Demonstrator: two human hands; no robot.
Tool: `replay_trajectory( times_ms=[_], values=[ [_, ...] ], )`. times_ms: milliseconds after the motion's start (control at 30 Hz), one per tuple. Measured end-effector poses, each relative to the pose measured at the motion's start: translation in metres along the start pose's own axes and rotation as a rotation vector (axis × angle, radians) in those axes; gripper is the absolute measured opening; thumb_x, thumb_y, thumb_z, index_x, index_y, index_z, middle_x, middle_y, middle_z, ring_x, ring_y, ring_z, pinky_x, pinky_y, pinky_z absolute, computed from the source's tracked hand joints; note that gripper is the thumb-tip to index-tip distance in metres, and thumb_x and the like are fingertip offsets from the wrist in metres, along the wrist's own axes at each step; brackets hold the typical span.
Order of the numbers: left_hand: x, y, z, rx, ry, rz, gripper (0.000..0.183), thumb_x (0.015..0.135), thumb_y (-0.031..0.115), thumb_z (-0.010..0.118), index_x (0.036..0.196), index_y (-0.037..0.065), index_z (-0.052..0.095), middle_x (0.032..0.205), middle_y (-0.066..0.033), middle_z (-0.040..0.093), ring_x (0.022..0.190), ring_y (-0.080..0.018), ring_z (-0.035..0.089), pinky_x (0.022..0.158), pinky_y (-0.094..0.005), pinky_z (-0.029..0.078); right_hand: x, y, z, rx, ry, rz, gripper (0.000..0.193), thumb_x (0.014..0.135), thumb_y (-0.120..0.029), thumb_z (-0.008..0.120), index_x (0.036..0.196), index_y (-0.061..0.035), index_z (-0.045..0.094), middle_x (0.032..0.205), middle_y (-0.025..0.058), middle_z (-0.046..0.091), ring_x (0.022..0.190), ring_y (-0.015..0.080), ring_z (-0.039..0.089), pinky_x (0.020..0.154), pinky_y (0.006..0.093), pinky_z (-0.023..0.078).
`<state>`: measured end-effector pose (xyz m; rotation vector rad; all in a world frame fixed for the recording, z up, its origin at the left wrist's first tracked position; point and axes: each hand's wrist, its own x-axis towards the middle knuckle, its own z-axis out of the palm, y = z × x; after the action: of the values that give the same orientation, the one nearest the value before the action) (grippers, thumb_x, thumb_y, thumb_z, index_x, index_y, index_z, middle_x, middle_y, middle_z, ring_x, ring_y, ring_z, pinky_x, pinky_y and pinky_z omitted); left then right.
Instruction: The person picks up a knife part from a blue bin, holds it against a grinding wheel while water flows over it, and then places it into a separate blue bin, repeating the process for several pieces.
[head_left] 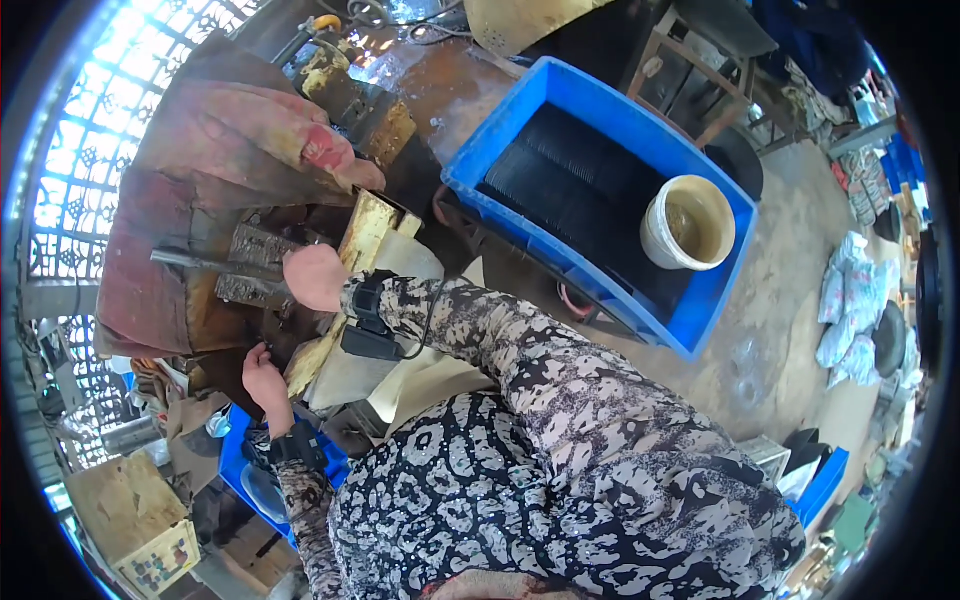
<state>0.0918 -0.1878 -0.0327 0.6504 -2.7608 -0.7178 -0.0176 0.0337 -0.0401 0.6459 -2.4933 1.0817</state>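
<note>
While my right hand [315,278] is wrapped round the bar's [215,263] right end, its long axis lies crosswise over the block [250,291], free end pointing left; whether my left hand [264,382], nearer me, pinches anything, I cannot tell.

Left of centre, the right hand's grip [315,278] hides the near end of a metal bar [205,263], and whether the left hand's grip [265,384] touches anything is too dark to tell. The left forearm [306,500] partly covers a blue crate [234,455] at lower left; the top edge cuts off a yellowish sheet [525,18], and clutter [853,525] along the right rim blurs.
</note>
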Motion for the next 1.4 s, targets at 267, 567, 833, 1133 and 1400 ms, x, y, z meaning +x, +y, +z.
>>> replay_trajectory(
  times_ms=[267,567,833,1133,1400],
  values=[
    [-0.003,0.008,0.002,0.102,0.141,0.142,0.024,0.086,0.006,0.053,0.104,0.007,0.069,0.094,-0.0149,0.066,0.089,-0.0316,0.063,0.078,-0.0407,0.049,0.004,0.0,-0.015,-0.039,-0.049,-0.012,0.015,0.065,-0.015,0.063,0.074,-0.0023,0.063,0.066,0.0148,0.064,0.063,0.0318,0.066,0.057,0.0416,0.052],
    [-0.011,0.032,0.009,0.184,0.198,0.144,0.024,0.084,0.006,0.051,0.101,0.008,0.069,0.093,-0.0132,0.067,0.089,-0.0307,0.064,0.077,-0.0411,0.05,0.0,0.017,-0.017,-0.056,-0.029,-0.168,0.014,0.07,-0.015,0.059,0.074,-0.0026,0.062,0.066,0.0155,0.064,0.063,0.0326,0.066,0.056,0.0434,0.052],
    [-0.013,0.021,0.012,0.2,0.331,0.191,0.022,0.081,0.013,0.055,0.097,0.015,0.071,0.091,-0.0119,0.067,0.084,-0.033,0.065,0.071,-0.0442,0.052,0.017,-0.003,-0.024,-0.255,-0.344,0.102,0.016,0.082,-0.014,0.05,0.09,-0.004,0.06,0.083,0.02,0.066,0.082,0.0383,0.065,0.071,0.0506,0.051],
    [-0.022,0.03,0.005,0.069,0.358,0.099,0.022,0.079,0.008,0.054,0.096,0.011,0.069,0.092,-0.0116,0.064,0.086,-0.0325,0.063,0.075,-0.0414,0.051,0.021,-0.006,-0.026,-0.351,-0.488,0.096,0.02,0.084,-0.012,0.049,0.097,0.0003,0.057,0.092,0.0226,0.066,0.089,0.0403,0.065,0.076,0.0486,0.052],
    [-0.02,0.034,0.003,0.057,0.346,0.101,0.022,0.079,0.007,0.055,0.096,0.009,0.069,0.094,-0.0124,0.064,0.087,-0.0322,0.064,0.075,-0.0405,0.052,0.025,-0.005,-0.026,-0.392,-0.507,0.124,0.022,0.084,-0.012,0.048,0.1,-0.0002,0.058,0.098,0.0237,0.066,0.094,0.0407,0.064,0.079,0.0494,0.051]
  ],
)
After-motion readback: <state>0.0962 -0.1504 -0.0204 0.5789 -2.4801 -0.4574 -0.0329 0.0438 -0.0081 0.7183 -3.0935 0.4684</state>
